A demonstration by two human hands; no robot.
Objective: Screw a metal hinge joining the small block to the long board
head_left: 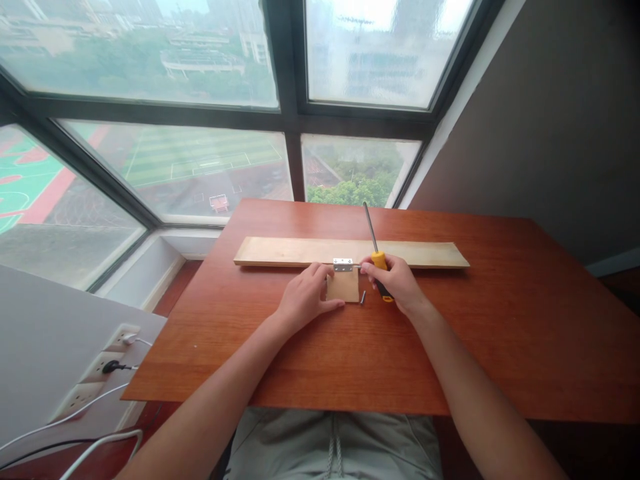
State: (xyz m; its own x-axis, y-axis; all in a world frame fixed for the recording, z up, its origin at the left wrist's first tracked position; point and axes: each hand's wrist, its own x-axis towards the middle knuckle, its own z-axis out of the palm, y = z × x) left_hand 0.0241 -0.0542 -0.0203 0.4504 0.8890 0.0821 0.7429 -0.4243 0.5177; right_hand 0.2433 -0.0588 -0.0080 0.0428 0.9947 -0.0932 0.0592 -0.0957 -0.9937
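Note:
A long pale wooden plank (430, 254) lies across the reddish wooden table (500, 333). In front of it sits a small square wood piece (345, 288) with a silver metal hinge (343, 265) at its top edge, against the plank. My left hand (303, 300) rests on the table and grips the small piece's left side. My right hand (395, 281) holds a screwdriver with a yellow and black handle (380, 261), its shaft pointing away over the plank, while the fingertips touch the hinge's right end. A small dark screw (363, 297) lies beside the small piece.
Large windows stand behind the table's far edge. A grey wall runs along the right. At lower left a white power strip (100, 367) holds plugs and cables. My lap in light shorts shows under the near edge.

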